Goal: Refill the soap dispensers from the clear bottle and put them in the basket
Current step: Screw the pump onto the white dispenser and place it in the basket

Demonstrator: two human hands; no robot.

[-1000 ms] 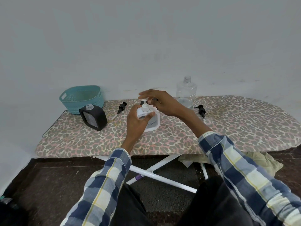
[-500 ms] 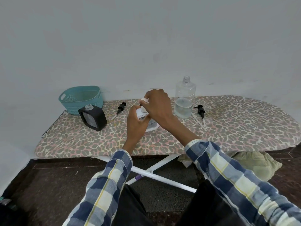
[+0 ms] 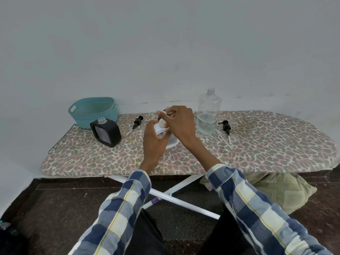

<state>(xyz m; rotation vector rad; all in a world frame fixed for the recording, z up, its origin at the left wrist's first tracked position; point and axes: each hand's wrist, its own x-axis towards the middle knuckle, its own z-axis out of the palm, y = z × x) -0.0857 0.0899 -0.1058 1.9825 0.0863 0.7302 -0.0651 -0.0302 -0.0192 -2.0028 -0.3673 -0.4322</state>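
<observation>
Pale wall behind, and in front of it an ironing board with a leopard-pattern cover serves as my bench. On it, in the middle, stands the white soap dispenser, tilted a little toward me. My left hand is curled around its body and holds it steady. My right hand pinches the white pump top at the neck; I judge that I am screwing it on or off, I cannot tell which. To do it well, I should keep the body firm, hold the pump straight over the neck and turn it without forcing the thread.

Just to the right stands the clear bottle, open, with liquid in the lower part. A black pump lies beside it, another black pump lies on the left. The black dispenser stands open near the teal basket, which has nothing visible inside.

The white dispenser has a label, but it is too small and too hidden to read.
</observation>
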